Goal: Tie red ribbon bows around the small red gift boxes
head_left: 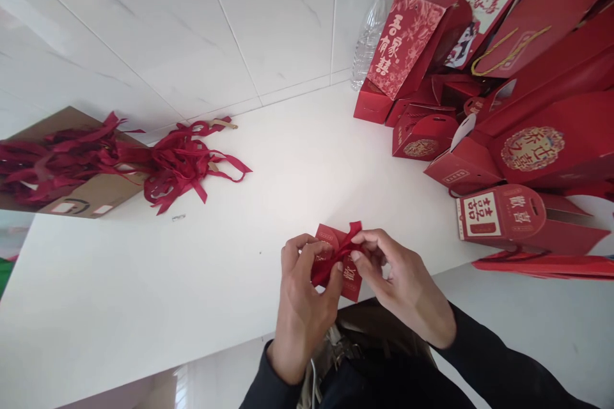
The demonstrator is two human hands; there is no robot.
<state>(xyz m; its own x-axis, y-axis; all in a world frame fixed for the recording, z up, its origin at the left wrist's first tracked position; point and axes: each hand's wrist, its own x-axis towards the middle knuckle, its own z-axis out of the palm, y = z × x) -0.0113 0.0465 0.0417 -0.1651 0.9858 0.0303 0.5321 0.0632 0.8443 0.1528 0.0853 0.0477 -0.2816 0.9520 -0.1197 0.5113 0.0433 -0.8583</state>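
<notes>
A small red gift box [352, 287] with gold print lies at the front edge of the white table. Across its top runs a red ribbon [355, 229], gathered into what looks like a bow or knot. My left hand [307, 294] is closed, thumb and fingers pinching the ribbon's left part against the box. From the other side, my right hand [398, 275] pinches the ribbon between thumb and index finger. The fingers partly cover the knot, so its exact form is hidden.
At the left, a cardboard box [110, 195] overflows with red ribbons; a loose ribbon pile [180, 166] lies beside it. Several red gift boxes [422, 134] and bags crowd the right side. A clear plastic bottle [368, 38] stands by the tiled wall [288, 19].
</notes>
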